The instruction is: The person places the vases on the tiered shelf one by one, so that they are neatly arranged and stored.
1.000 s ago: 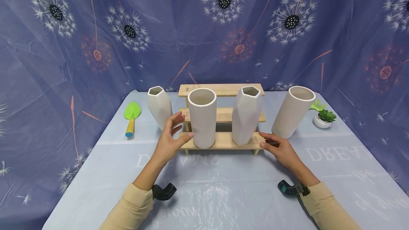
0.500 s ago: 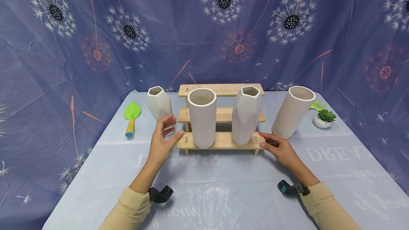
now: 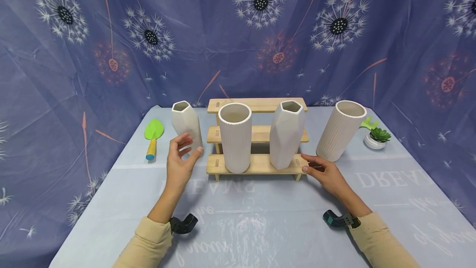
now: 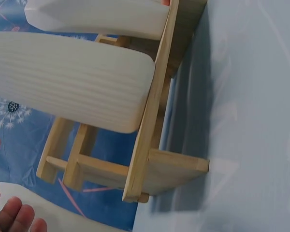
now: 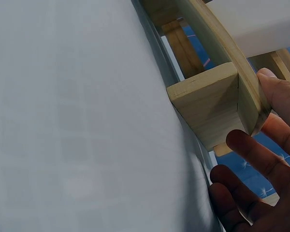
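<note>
A person sits at a table point(image 3: 260, 218) covered in pale blue cloth, with a three-step wooden rack point(image 3: 256, 135) in the middle. Two white vases stand on the lowest step: a ribbed round one point(image 3: 235, 137) on the left and a faceted one point(image 3: 286, 133) on the right. A second faceted vase point(image 3: 186, 125) stands on the table just left of the rack, and a second ribbed vase point(image 3: 340, 129) just right of it. So, as a judgement, two vases are shelved and two remain off the rack.

The left hand point(image 3: 180, 160) is raised with fingers loosely spread, close in front of the faceted vase on the table; it holds nothing, and whether a fingertip touches the vase cannot be told. The right hand point(image 3: 325, 173) rests at the rack's right end, thumb and fingers pinching the lowest step.

A green toy trowel point(image 3: 153, 135) lies at the far left, and a small potted succulent point(image 3: 376, 137) sits at the far right.

The right wrist view alone shows the grip closely: the thumb point(image 5: 280, 94) presses on the step's edge and the fingers point(image 5: 253, 154) curl beside the end block. The left wrist view shows the rack from its end, with only the left fingertips point(image 4: 17, 215) at the corner, empty.
</note>
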